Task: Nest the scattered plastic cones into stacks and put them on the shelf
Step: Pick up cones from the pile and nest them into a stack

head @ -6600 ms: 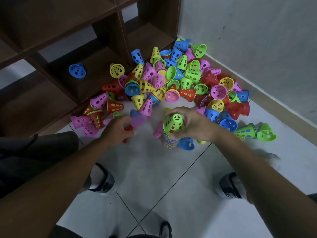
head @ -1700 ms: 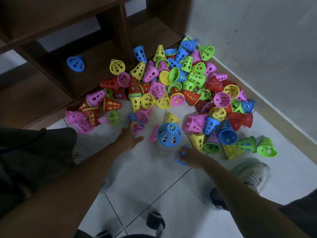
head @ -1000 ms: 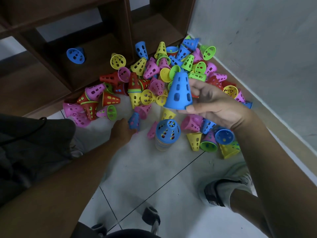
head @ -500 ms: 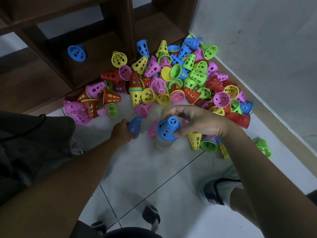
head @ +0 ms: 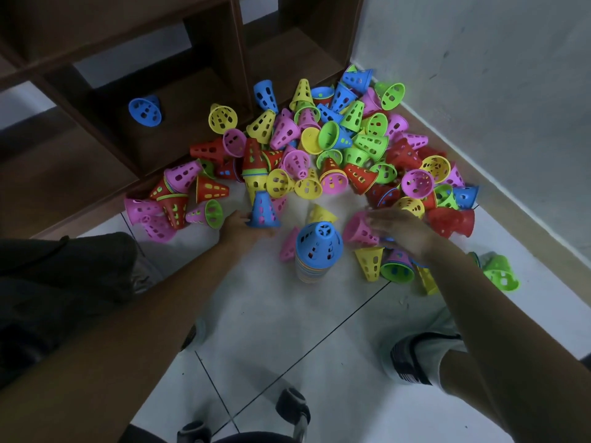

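Observation:
A nested stack of cones (head: 315, 255) topped by a blue cone stands upright on the white floor tiles, between my two hands. My left hand (head: 238, 228) grips a single blue cone (head: 263, 210) by its base, left of the stack. My right hand (head: 401, 230) reaches over a pink cone (head: 356, 231) lying just right of the stack; its fingers are spread and blurred. A big heap of scattered cones (head: 335, 148) in several colours fills the corner. The brown wooden shelf (head: 179, 91) holds one blue cone (head: 145, 110).
A grey wall (head: 479, 75) and its skirting bound the heap on the right. Yellow and green cones (head: 396, 270) lie under my right forearm. My shoes (head: 412, 362) and knees are on the tiles near the bottom of the view.
My right hand has let go of the blue-topped stack and moved right onto the pink cone. My left hand has stood its blue cone upright.

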`<act>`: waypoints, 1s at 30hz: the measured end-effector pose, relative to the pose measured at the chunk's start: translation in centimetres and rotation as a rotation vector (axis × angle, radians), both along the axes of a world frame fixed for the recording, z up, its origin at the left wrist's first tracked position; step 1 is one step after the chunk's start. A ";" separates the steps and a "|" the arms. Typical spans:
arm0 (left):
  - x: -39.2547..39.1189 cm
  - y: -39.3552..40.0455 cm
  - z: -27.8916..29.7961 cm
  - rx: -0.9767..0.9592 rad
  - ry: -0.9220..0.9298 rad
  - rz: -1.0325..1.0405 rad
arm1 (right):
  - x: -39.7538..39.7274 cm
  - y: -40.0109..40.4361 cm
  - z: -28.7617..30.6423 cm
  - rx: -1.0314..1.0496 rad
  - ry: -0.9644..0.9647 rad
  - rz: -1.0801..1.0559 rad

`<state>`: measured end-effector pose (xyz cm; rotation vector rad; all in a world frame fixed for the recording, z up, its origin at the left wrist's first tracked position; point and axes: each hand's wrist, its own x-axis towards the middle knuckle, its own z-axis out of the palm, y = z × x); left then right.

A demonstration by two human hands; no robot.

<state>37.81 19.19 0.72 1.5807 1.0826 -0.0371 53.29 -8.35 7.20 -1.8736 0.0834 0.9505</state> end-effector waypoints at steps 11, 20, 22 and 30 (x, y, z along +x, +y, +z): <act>4.4 -2.7 12.9 -0.456 -0.463 -0.330 | -2.7 -2.6 -7.6 -0.530 -0.465 0.491; 4.4 -3.6 18.7 -0.247 -0.395 -0.958 | -2.8 -3.3 -9.2 -0.661 -0.591 0.488; 4.3 -3.5 18.7 -0.181 -0.338 -1.056 | -2.6 -3.1 -8.6 -0.638 -0.616 0.462; 3.5 -3.3 16.8 0.010 -0.188 -1.248 | -1.0 -2.3 -6.8 -0.419 -0.667 0.211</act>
